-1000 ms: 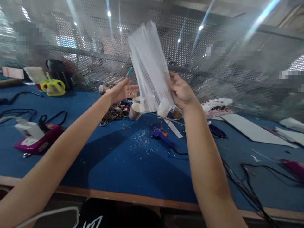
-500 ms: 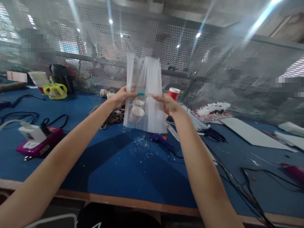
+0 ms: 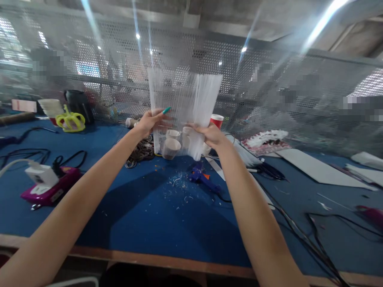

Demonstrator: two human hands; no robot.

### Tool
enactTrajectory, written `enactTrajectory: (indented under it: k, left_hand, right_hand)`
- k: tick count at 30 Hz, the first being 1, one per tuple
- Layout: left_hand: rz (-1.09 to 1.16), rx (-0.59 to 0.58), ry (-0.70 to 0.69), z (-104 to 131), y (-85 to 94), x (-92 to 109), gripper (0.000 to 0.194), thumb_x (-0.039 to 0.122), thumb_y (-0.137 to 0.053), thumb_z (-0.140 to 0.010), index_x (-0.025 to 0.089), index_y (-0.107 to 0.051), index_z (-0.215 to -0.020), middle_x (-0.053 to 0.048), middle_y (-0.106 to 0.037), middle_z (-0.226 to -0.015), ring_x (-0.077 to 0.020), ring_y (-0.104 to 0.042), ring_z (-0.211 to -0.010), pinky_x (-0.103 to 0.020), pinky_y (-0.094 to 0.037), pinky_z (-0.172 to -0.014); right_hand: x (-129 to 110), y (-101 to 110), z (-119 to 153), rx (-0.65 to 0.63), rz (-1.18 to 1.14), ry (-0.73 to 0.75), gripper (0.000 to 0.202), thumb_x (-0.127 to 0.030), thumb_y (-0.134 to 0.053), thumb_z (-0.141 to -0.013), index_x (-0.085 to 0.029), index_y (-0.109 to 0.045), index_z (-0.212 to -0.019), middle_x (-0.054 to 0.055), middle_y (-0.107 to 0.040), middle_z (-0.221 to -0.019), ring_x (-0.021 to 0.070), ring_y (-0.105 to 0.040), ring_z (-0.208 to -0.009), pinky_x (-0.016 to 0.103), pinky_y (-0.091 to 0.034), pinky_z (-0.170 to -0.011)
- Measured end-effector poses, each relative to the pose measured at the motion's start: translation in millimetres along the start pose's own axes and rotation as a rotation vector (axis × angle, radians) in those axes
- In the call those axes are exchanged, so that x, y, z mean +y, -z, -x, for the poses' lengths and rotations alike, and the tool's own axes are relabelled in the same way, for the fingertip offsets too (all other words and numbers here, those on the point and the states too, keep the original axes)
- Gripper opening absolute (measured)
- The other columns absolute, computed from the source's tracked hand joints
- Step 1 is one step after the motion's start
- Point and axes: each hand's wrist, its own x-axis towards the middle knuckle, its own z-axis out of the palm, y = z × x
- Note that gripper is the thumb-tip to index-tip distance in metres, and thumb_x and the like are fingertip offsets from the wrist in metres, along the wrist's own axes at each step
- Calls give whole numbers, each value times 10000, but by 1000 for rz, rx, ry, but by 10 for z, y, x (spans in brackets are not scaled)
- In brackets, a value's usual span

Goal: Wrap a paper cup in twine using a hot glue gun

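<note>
A translucent white sheet with fine upright pleats point(image 3: 206, 97) is held up over the table, spread between my two hands. My left hand point(image 3: 151, 120) pinches its left side, the thumb in front and the fingers blurred behind. A teal tip shows at that thumb; whether it is a nail or a small object I cannot tell. On the right side, my right hand point(image 3: 211, 133) is closed on the sheet's denser folds. Paper cups point(image 3: 172, 148) show through the sheet. Below it lies a blue glue gun point(image 3: 200, 177) with an orange trigger, beside scattered white scraps point(image 3: 176, 182).
Tangled cord point(image 3: 140, 153) lies left of the cups, and a red cup point(image 3: 217, 120) stands behind my right hand. A purple power strip point(image 3: 64, 185) with a white plug is at left. White boards point(image 3: 317, 165) and black cables point(image 3: 295, 229) lie at right. A perforated metal screen point(image 3: 119, 79) closes the back.
The sheet has been spread wider at the top, its right side now leaning outward. My left thumb has tilted upward, and my hands sit slightly farther apart.
</note>
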Motion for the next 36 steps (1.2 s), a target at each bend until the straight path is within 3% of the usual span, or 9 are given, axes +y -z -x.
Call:
enactTrajectory:
  k: [10,19,24,31,36]
  left_hand:
    - [16,98,-33,-65,134,-5,229,153,-591,-915,150,-711,-1111,-61,-779,-924,-168,-762,-747,-363,-621,-848]
    - [39,228,-63,-43,302,92,228,150,-642,-878,160,-716,-1093,-64,-778,-918,-136,-737,-675,-235,-606,-664]
    - [62,305,-57,-53,381,99,224,160,-625,-892,153,-704,-1101,-68,-784,-923,-116,-726,-665,-171,-580,-601]
    - [124,374,-27,-74,474,48,141,169,-620,-905,134,-692,-1022,-42,-765,-816,-71,-670,-518,-122,-527,-470]
    - [57,313,3,-45,428,32,76,133,-630,-877,132,-704,-894,-59,-773,-813,-88,-680,-529,-158,-570,-528]
  right_hand:
    - [11,38,10,94,-59,-46,230,-258,-835,-720,-197,-726,-913,78,-781,-1061,260,-755,-940,508,-602,-991]
    - [-14,124,4,42,-55,-104,215,-249,-772,-794,-228,-708,-998,56,-775,-1089,215,-773,-829,439,-665,-828]
    - [-14,111,-4,93,-66,-130,129,-195,-689,-850,-223,-698,-975,36,-787,-1007,178,-763,-732,372,-672,-758]
    - [27,154,-36,135,-30,-107,117,-237,-721,-834,-218,-677,-940,53,-778,-1009,188,-765,-752,415,-663,-800]
    - [34,111,-24,97,-13,-144,205,-269,-760,-791,-222,-685,-976,72,-768,-1047,230,-766,-833,460,-667,-767]
